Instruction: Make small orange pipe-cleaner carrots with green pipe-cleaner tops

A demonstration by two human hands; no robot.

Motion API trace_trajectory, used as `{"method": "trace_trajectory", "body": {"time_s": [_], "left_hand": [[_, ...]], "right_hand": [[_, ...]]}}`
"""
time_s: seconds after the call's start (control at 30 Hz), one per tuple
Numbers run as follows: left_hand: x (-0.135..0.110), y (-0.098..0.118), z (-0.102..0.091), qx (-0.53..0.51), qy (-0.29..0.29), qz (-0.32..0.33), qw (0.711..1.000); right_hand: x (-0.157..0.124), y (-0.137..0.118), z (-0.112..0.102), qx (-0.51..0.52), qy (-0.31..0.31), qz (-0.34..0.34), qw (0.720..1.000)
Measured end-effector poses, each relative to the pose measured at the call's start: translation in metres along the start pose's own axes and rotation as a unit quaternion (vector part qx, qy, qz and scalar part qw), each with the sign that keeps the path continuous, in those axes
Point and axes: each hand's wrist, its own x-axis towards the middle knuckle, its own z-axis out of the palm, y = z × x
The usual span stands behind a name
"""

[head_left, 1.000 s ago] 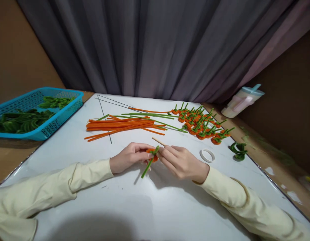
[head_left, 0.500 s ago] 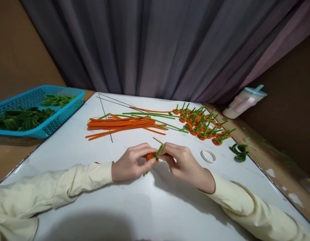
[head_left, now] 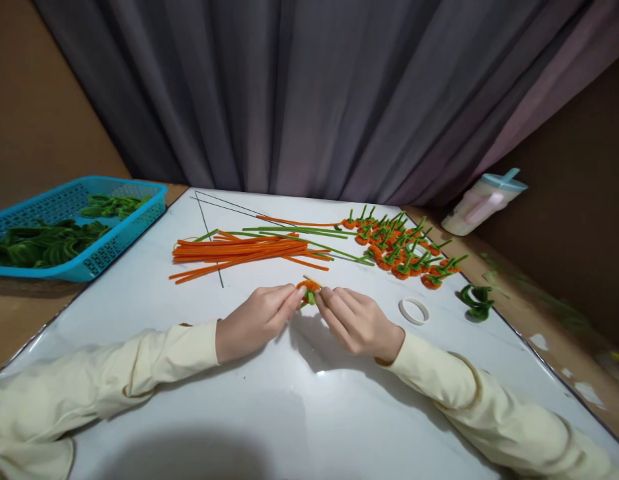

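- The left hand is pinching a small orange craft piece at the centre of the frame, fingers clamped on its left side.
- The right hand is gripping a thin wooden stick beside it; whether those fingers are also pressing the piece, I cannot tell.
- A green strip is showing on the piece's near side, partly hidden between the hands.
- The fuzzy piece is probably weighing very little, feeling soft and giving good grip; hard squeezing could be flattening it.
- The orange body is offering the better hold, lightly from its sides; the strip is looking bendable, the stick stiff.
- Similar orange pieces are sitting on the bench, right of centre.
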Motion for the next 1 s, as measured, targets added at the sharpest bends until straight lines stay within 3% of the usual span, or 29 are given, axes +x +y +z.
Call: {"method": "trace_trajectory", "body": {"time_s": [0.17, 0.3, 0.47, 0.57, 0.67, 0.77, 0.87, 0.93, 1.0], "left_hand": [[0.007, 0.001, 0.002, 0.046, 0.003, -0.023, 0.999], [0.010, 0.000, 0.004, 0.088, -0.039, -0.032, 0.995], [0.008, -0.003, 0.010, 0.088, -0.045, -0.007, 0.995], [0.005, -0.006, 0.014, 0.158, -0.014, 0.045, 0.986], [0.003, -0.008, 0.016, 0.277, 0.070, 0.139, 0.948], [0.002, -0.011, 0.017, 0.382, 0.146, 0.247, 0.878], [0.002, -0.013, 0.016, 0.450, 0.179, 0.321, 0.814], [0.001, -0.014, 0.015, 0.466, 0.187, 0.349, 0.791], [0.000, -0.014, 0.014, 0.462, 0.178, 0.374, 0.784]], "right_hand": [[-0.001, -0.002, 0.006, 0.008, 0.008, -0.020, 1.000], [-0.003, -0.002, 0.009, 0.018, 0.006, -0.027, 0.999], [-0.002, -0.001, 0.009, 0.035, -0.001, -0.011, 0.999], [0.000, -0.004, 0.007, 0.067, -0.005, 0.046, 0.997], [0.003, -0.008, 0.005, 0.149, -0.022, 0.159, 0.976], [0.008, -0.008, 0.000, 0.284, -0.026, 0.264, 0.921], [0.015, -0.003, -0.005, 0.401, -0.043, 0.349, 0.846], [0.018, 0.001, -0.008, 0.476, -0.086, 0.421, 0.767], [0.020, 0.005, -0.009, 0.556, -0.144, 0.483, 0.660]]}}
